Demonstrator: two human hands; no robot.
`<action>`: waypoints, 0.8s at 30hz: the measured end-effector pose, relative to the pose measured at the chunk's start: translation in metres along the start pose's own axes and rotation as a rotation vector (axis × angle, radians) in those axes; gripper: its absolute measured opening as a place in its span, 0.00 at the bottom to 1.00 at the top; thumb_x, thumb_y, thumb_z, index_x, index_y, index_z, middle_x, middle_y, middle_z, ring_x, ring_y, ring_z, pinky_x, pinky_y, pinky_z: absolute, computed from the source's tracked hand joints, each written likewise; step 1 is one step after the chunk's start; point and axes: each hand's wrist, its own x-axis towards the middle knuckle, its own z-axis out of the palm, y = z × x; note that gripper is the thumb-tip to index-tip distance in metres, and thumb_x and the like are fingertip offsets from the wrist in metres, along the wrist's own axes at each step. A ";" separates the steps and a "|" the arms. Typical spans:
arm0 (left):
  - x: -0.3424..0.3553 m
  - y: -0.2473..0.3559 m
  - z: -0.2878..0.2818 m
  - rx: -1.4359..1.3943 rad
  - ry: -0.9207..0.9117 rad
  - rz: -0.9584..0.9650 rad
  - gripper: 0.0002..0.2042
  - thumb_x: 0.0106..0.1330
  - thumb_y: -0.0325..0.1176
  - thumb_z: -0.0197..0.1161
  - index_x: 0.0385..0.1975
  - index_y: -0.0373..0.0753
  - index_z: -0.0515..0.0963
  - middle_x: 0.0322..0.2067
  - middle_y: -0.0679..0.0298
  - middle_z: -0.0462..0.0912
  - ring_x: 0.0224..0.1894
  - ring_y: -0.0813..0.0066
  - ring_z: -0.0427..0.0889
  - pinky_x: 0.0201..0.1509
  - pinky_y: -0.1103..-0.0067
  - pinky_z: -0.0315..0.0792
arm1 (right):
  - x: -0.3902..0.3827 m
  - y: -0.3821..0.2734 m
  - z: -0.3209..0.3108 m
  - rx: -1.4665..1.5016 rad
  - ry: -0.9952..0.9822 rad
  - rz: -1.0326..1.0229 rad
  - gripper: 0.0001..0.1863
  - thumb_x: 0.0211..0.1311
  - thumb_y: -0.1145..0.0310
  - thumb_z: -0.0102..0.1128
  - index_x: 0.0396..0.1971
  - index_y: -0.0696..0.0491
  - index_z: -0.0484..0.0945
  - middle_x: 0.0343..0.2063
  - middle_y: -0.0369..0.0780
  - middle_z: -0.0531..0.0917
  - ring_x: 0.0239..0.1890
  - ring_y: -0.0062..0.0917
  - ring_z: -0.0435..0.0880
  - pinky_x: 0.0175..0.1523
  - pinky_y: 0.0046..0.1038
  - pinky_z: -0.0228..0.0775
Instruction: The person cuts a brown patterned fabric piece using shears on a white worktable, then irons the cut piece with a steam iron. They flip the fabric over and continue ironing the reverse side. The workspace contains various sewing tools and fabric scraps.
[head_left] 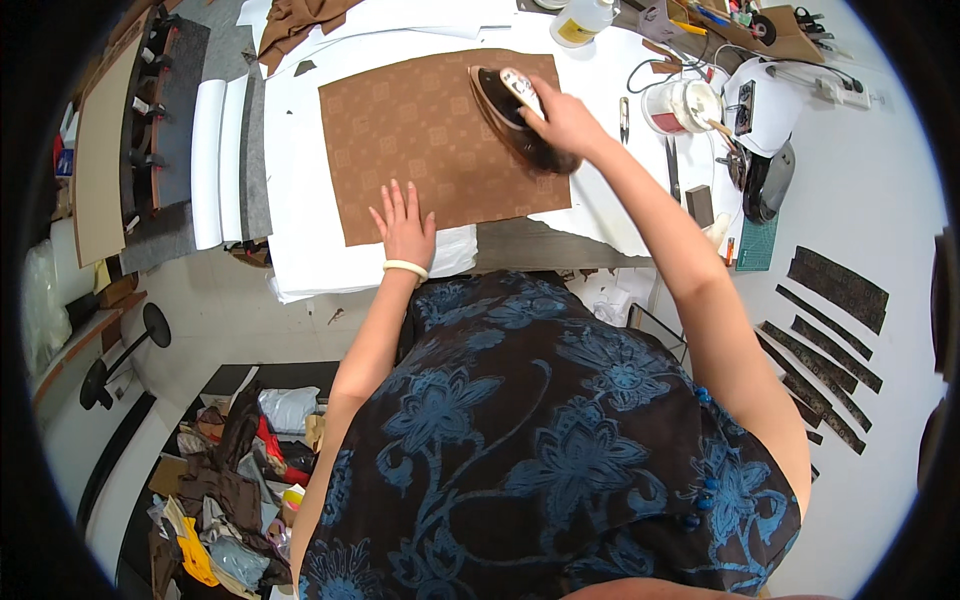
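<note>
- On the white table (300,150), our right hand (565,122) is gripping the heavy iron (515,115) by its handle.
- Our left hand (403,225), fingers spread, is flattening the limp brown fabric (420,140).

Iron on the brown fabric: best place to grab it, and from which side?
Grip the iron by the handle along its top, coming from above. It sits sole-down on the brown patterned fabric, so only the handle is free and likely cool. The right hand already wraps it that way, from the rear end. The left hand lies flat on the fabric's near edge, pinning it.
</note>
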 end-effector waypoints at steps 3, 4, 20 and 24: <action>-0.009 -0.006 -0.005 -0.018 -0.004 -0.038 0.35 0.73 0.42 0.57 0.77 0.38 0.56 0.79 0.46 0.47 0.81 0.47 0.42 0.80 0.45 0.34 | -0.031 -0.023 0.039 0.305 0.048 0.129 0.35 0.70 0.57 0.59 0.70 0.57 0.60 0.38 0.61 0.85 0.40 0.56 0.86 0.46 0.49 0.77; -0.011 -0.009 -0.004 -0.039 -0.003 -0.043 0.35 0.73 0.42 0.57 0.77 0.37 0.56 0.79 0.46 0.47 0.81 0.47 0.42 0.80 0.46 0.35 | -0.038 -0.034 0.053 0.356 0.104 0.165 0.35 0.70 0.58 0.60 0.70 0.56 0.59 0.37 0.60 0.85 0.39 0.56 0.86 0.44 0.48 0.78; -0.016 -0.047 -0.021 -0.306 0.246 -0.042 0.25 0.68 0.29 0.60 0.65 0.28 0.70 0.74 0.39 0.58 0.78 0.42 0.53 0.80 0.51 0.48 | -0.029 -0.100 0.084 0.423 0.240 0.281 0.36 0.68 0.58 0.58 0.70 0.57 0.58 0.37 0.63 0.85 0.42 0.59 0.85 0.49 0.52 0.77; 0.059 -0.048 -0.035 -0.274 0.171 0.246 0.25 0.72 0.31 0.56 0.69 0.33 0.67 0.75 0.48 0.59 0.78 0.45 0.53 0.80 0.53 0.48 | -0.020 -0.106 0.081 0.419 0.179 0.353 0.37 0.70 0.56 0.57 0.71 0.57 0.56 0.41 0.63 0.84 0.45 0.59 0.85 0.51 0.51 0.76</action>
